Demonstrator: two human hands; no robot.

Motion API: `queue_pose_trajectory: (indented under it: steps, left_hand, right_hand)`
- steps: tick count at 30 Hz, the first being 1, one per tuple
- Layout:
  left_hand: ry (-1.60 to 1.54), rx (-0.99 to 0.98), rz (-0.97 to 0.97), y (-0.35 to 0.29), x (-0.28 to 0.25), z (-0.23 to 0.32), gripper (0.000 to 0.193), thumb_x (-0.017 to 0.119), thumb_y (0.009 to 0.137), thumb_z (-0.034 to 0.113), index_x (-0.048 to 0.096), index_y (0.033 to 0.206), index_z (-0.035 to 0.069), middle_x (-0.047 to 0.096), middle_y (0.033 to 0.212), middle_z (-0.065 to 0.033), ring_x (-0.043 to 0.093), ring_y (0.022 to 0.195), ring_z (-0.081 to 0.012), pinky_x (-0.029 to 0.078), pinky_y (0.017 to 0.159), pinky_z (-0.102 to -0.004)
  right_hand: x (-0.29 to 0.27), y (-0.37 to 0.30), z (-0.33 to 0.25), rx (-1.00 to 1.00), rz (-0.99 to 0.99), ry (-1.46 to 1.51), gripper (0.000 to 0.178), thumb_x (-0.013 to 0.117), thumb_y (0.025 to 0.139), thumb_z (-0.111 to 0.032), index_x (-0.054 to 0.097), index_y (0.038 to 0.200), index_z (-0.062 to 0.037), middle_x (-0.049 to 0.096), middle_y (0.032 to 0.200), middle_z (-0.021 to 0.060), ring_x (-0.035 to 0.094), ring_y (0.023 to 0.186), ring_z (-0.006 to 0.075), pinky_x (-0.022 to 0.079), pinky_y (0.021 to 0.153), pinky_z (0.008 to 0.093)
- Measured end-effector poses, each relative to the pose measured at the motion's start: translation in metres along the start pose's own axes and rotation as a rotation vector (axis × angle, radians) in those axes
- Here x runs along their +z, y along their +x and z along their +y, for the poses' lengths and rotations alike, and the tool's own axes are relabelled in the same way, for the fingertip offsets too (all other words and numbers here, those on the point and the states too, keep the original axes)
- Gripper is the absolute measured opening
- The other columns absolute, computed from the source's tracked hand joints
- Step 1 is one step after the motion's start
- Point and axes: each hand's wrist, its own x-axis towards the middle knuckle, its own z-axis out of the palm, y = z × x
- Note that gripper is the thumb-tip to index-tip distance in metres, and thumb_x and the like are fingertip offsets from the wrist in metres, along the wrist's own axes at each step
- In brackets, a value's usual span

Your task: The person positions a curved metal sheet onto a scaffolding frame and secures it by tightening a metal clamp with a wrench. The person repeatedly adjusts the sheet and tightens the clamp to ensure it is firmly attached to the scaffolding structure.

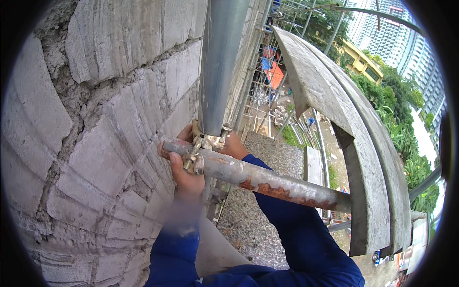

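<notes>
A rusty horizontal scaffold tube (267, 182) crosses a grey upright tube (220, 62) close to a block wall. A yellowish metal coupler (203, 148) joins the two. My left hand (184, 177) is wrapped around the coupler and the end of the rusty tube, thumb over the top. My right hand (234, 146) sits behind the joint, mostly hidden by the tubes, and seems to press on the coupler's far side. Both arms wear blue sleeves.
A grey block wall (95, 119) with rough mortar fills the left. A worn plank (334, 124) rests on the rusty tube at the right. Far below lie gravel ground (267, 191), more scaffold frames (267, 71), trees and tall buildings.
</notes>
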Motion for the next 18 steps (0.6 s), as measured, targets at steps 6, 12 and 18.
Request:
queue_pose_trajectory:
  steps: [6, 12, 18]
  left_hand:
    - [-0.009, -0.019, -0.018, -0.001, -0.003, -0.002, 0.101, 0.04, 0.094, 0.075, 0.034, 0.15, -0.009, 0.048, 0.148, -0.0212, 0.048, 0.137, -0.0318, 0.038, 0.114, -0.0455]
    - [0.029, -0.027, 0.047, -0.004, 0.003, 0.002, 0.101, 0.038, 0.094, 0.074, 0.035, 0.15, -0.01, 0.046, 0.149, -0.0218, 0.047, 0.138, -0.033, 0.035, 0.116, -0.0458]
    - [-0.034, -0.002, 0.029, -0.004, 0.007, 0.002, 0.094, 0.037, 0.096, 0.069, 0.038, 0.148, -0.008, 0.049, 0.147, -0.021, 0.047, 0.137, -0.0324, 0.035, 0.116, -0.0464]
  right_hand:
    - [0.007, -0.016, 0.028, 0.061, -0.023, -0.058, 0.024, 0.066, 0.092, -0.016, 0.069, 0.11, -0.0015, 0.071, 0.093, 0.0225, 0.069, 0.082, 0.0405, 0.053, 0.072, 0.0429]
    - [-0.009, -0.04, 0.009, 0.397, 0.215, 0.071, 0.025, 0.057, 0.102, -0.023, 0.062, 0.105, 0.0015, 0.062, 0.075, 0.0078, 0.058, 0.065, 0.0158, 0.049, 0.065, 0.0347]
    - [-0.016, -0.061, -0.013, 0.513, 0.156, 0.731, 0.03, 0.057, 0.106, -0.03, 0.062, 0.113, -0.0019, 0.056, 0.074, -0.0007, 0.051, 0.065, 0.0068, 0.041, 0.059, 0.0241]
